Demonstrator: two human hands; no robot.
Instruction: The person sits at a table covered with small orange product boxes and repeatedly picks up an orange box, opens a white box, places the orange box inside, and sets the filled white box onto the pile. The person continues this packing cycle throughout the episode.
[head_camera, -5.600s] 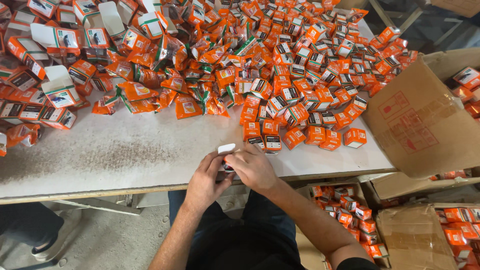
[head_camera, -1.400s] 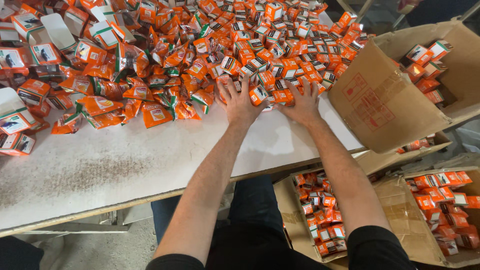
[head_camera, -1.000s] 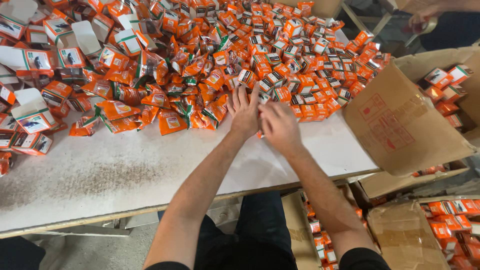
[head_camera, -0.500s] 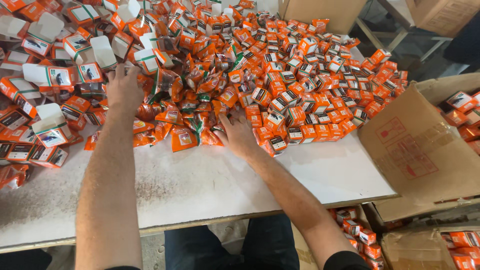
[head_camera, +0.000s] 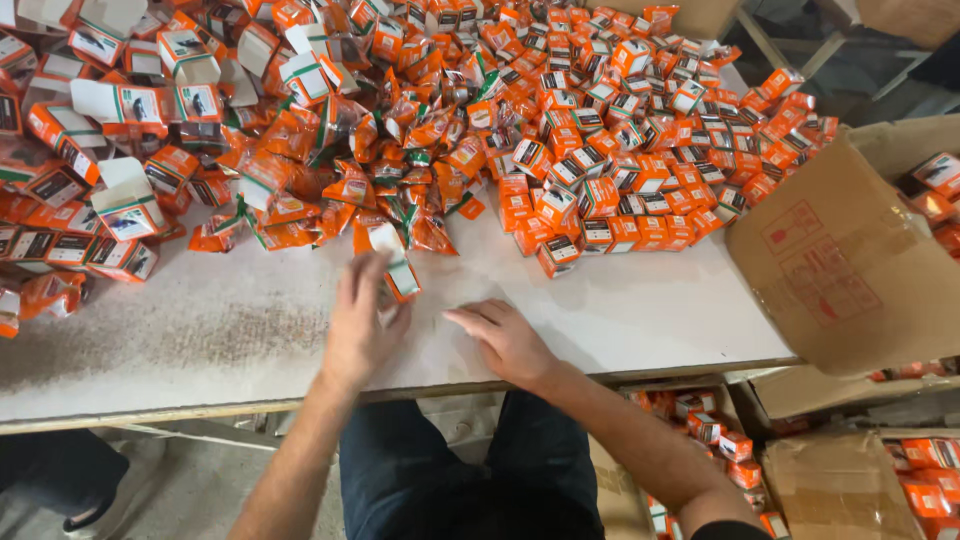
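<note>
Small orange-and-white carton (head_camera: 398, 268): it sits at the near edge of the pile, on the white table (head_camera: 200, 340), with its open white end flap pointing away from you. Your left hand (head_camera: 358, 325) is on it; the fingers reach up along its left side and the fingertips touch the carton body. The view is motion-blurred there, so you cannot tell from it whether the fingers are closed around the carton or only resting against it.

Your right hand (head_camera: 508, 340) lies just to the right of the left one, on bare tabletop. Its fingers are extended and point left toward the carton, palm down, holding nothing. The two hands are near each other but apart.

Beyond the hands, a heap of flattened and crumpled orange cartons (head_camera: 380, 150) covers the middle of the table. To the right of it lie many closed small orange boxes (head_camera: 640, 130), spread out to the table's far right corner. To the left lie larger open cartons with white flaps up (head_camera: 120, 130).

A brown cardboard box (head_camera: 850, 260) leans against the table's right end, with orange boxes showing inside it. Lower down, beside your right arm, more cardboard boxes on the floor (head_camera: 830, 485) hold the same orange boxes. Your legs in dark trousers (head_camera: 440, 470) are below the table edge.
</note>
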